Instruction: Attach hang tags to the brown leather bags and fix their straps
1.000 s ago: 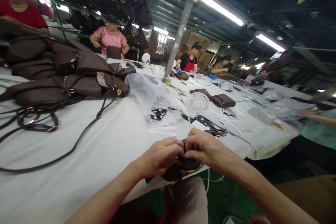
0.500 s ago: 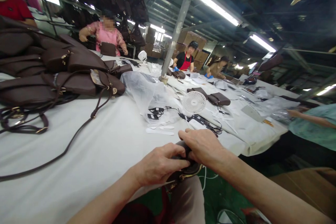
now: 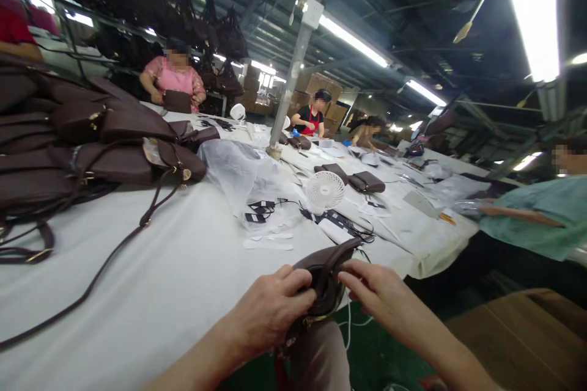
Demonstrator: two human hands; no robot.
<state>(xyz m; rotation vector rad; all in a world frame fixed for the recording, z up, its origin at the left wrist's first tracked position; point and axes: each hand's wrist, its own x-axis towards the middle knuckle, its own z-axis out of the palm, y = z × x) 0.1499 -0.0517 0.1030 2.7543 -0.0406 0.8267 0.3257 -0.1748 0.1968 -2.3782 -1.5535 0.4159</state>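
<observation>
Smooth brown bag (image 3: 316, 259) before us, just this side of the round, grille-faced white fan (image 3: 324, 190)!
Our left hand (image 3: 284, 302) pinches its rim; our right hand (image 3: 378, 286), closer to the left half a second ago, bends loosely at the bag's right edge, grip unclear, and a flat strap (image 3: 336, 256) now slants up between. Left of the fan, crinkled translucent plastic (image 3: 243, 171); further left, slumped brown handbags (image 3: 119, 159).

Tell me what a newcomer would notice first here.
Probably the big heap of brown bags at the left of the white table. Then, low in the centre, the left hand holds a dark bag, with the right hand at its edge. Beyond them is a round white fan.
</observation>
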